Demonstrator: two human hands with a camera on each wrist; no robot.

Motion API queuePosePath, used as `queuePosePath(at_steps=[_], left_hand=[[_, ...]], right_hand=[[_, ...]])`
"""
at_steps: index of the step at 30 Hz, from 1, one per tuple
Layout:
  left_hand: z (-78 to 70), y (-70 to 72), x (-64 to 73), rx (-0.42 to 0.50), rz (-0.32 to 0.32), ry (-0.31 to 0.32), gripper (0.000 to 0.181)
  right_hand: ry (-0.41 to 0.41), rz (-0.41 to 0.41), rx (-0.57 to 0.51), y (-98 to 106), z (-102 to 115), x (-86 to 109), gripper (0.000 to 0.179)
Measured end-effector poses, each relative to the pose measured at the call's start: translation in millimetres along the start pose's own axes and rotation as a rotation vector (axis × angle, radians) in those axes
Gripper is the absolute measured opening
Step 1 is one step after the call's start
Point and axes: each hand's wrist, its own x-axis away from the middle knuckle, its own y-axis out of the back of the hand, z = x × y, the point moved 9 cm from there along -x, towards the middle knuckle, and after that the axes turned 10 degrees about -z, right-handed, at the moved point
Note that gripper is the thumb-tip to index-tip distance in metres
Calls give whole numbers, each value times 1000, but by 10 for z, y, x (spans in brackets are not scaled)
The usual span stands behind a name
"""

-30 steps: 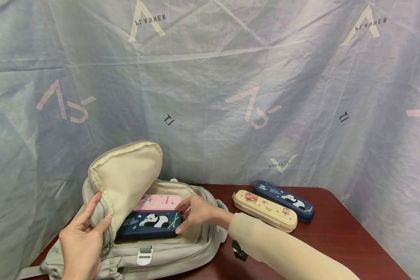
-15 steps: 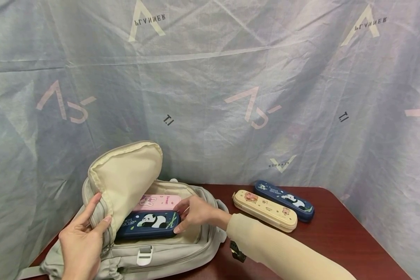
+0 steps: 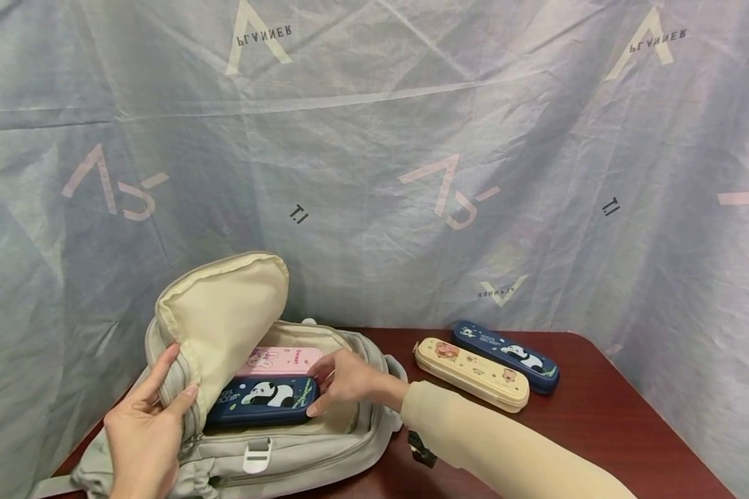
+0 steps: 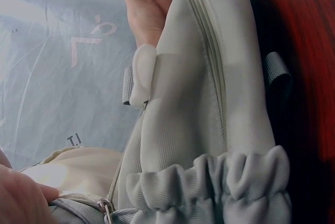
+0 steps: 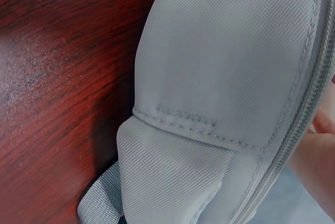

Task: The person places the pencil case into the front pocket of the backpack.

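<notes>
A pale grey backpack lies on the table with its front flap folded up. My left hand pinches the flap's zipped edge between thumb and fingers. Inside the bag, a navy panda pencil case lies in front of a pink rabbit pencil case; the flap covers the left ends of both. My right hand grips the right end of the navy case, thumb at the near side. In the right wrist view the bag's side hides most of that hand.
On the dark red table, a cream pencil case and a second navy panda case lie side by side to the right. A grey printed curtain hangs behind the table. A white buckle sits on the bag's front.
The navy case in the bag has slid slightly left under the flap, with my right hand moving along with it. My left hand keeps the flap raised in the same place.
</notes>
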Motion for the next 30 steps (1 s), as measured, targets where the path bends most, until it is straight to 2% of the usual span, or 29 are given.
queuePosePath(at_steps=[7,14,19,24,30], left_hand=[[18,1,18,-5,-7,10,71],[17,-3,11,33,-3,1,70],[36,2,-3,32,-8,14,70],[38,3,-15,26,-8,32,70],[44,7,-25,8,-7,47,70]], right_hand=[[18,16,-17,82,52,102,48],[44,35,-47,253,157,337,48],[34,2,-43,492,146,569,45],[68,-32,-35,789,104,842,42],[63,-108,-6,1144,-49,1183,42]])
